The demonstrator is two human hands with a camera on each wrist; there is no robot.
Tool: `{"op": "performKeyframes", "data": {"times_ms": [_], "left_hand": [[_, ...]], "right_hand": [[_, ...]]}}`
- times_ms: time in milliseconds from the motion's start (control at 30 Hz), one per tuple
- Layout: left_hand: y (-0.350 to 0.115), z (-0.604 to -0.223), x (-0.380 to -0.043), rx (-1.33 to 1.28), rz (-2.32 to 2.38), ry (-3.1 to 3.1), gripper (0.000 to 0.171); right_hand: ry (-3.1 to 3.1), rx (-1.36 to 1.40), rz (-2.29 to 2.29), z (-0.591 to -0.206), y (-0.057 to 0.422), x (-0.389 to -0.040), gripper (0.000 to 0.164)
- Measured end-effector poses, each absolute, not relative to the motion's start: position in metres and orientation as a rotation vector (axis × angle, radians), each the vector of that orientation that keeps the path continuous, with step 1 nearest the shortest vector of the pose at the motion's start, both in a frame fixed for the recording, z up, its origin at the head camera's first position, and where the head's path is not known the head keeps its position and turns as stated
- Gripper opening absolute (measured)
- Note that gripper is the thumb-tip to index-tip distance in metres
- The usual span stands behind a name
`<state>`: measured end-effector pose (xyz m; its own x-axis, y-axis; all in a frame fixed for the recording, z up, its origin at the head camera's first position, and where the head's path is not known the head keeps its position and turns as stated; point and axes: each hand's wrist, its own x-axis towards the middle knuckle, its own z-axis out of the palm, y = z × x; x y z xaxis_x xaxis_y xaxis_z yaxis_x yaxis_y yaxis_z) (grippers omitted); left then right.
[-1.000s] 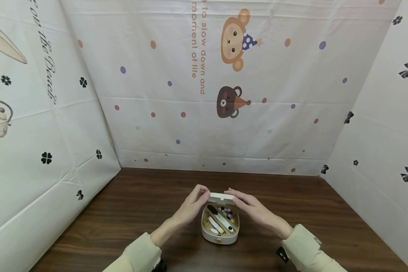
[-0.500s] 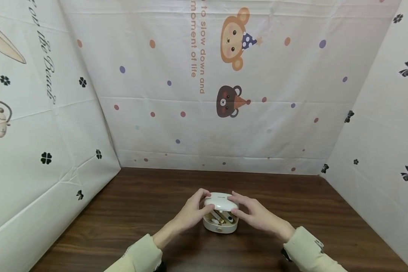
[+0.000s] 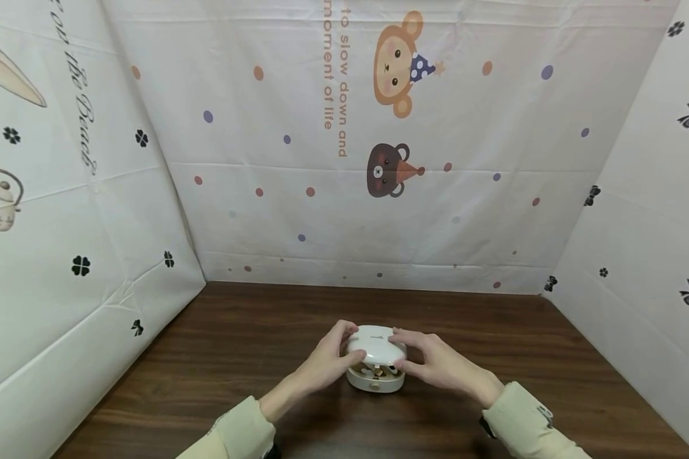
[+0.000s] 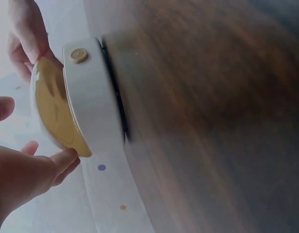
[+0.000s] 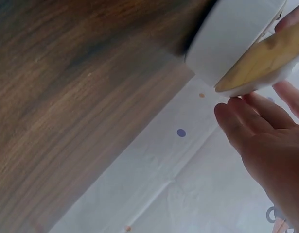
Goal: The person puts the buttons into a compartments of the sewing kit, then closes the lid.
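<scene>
A white rounded sewing box (image 3: 376, 384) stands on the table, its hinged lid (image 3: 376, 344) tipped partway down over it. Through the front gap, small contents show; most are hidden by the lid. In the left wrist view, the lid's underside (image 4: 57, 107) is gold and a round gold button (image 4: 79, 55) sits on the box's front. My left hand (image 3: 325, 359) is at the lid's left side, thumb toward its front edge and fingers behind. Across from it, my right hand (image 3: 439, 361) holds the lid's right side, with fingertips (image 5: 235, 103) along its rear edge.
The dark wooden table (image 3: 252, 319) extends around the box. White printed cloth walls (image 3: 298, 217) enclose it at the back and both sides. A dark strap (image 3: 487, 427) shows by the right sleeve cuff.
The lid has swung down from near upright, covering most of the contents seen earlier. Both hands have come down along with it, their thumbs now toward its front edge.
</scene>
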<state>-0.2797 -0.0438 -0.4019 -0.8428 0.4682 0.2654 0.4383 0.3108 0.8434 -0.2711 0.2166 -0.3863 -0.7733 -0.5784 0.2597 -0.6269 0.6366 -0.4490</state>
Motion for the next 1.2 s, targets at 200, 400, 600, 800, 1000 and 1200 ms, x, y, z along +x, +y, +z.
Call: {"op": "performKeyframes", "data": {"times_ms": [200, 400, 600, 800, 1000, 1200], "left_hand": [[-0.043, -0.400, -0.281, 0.875, 1.493, 2.521, 0.054], [-0.042, -0.397, -0.291, 0.911, 1.209, 2.640, 0.070], [-0.040, -0.400, -0.303, 0.985, 1.090, 2.624, 0.068], [-0.040, -0.404, -0.306, 0.993, 1.076, 2.591, 0.070], [-0.039, -0.403, -0.307, 1.009, 1.053, 2.603, 0.070], [-0.039, -0.407, -0.308, 0.993, 1.021, 2.623, 0.068]], "right_hand": [[-2.769, 1.004, 0.792, -0.387, 0.217, -0.275, 0.049], [-2.761, 0.988, 0.789, -0.389, 0.217, -0.279, 0.057], [-2.791, 0.946, 0.827, -0.394, 0.214, -0.281, 0.059], [-2.816, 0.881, 0.855, -0.398, 0.212, -0.283, 0.061], [-2.807, 0.882, 0.864, -0.398, 0.212, -0.284, 0.061], [-2.797, 0.891, 0.877, -0.401, 0.211, -0.284, 0.061]]}}
